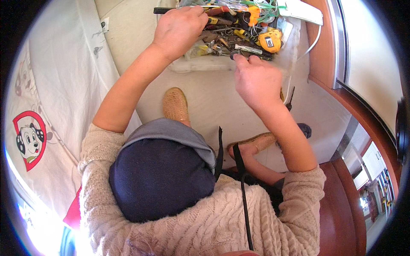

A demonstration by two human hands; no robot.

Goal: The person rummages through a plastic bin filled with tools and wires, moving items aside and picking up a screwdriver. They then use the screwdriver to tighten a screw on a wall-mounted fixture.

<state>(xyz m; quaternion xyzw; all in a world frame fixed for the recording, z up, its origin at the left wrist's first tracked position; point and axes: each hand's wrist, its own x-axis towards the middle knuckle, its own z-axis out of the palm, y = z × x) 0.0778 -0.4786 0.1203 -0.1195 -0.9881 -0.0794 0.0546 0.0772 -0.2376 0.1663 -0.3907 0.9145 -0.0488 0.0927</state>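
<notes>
A clear plastic bin (205, 66) full of loose hand tools stands before me at the top. My left hand (181, 30) is over its left side, closed around a slim tool whose black end (161, 10) sticks out to the left. My right hand (258, 76) is at the near edge, slightly blurred, pinching a small dark round object (234, 55) between thumb and fingers; its kind is unclear. Near it lie a yellow tape measure (270, 41) and a white tube with writing (248, 49). Further back are an orange plastic tool (254, 15) and tangled clear and green cords (256, 4).
A white power strip (301, 12) with a cable lies on the bin's back right. Wooden furniture (323, 51) borders the right side. A dark screwdriver-like tool (291, 100) is on the floor. Pale cloth (64, 64) hangs at left; my shoes (175, 103) are below the bin.
</notes>
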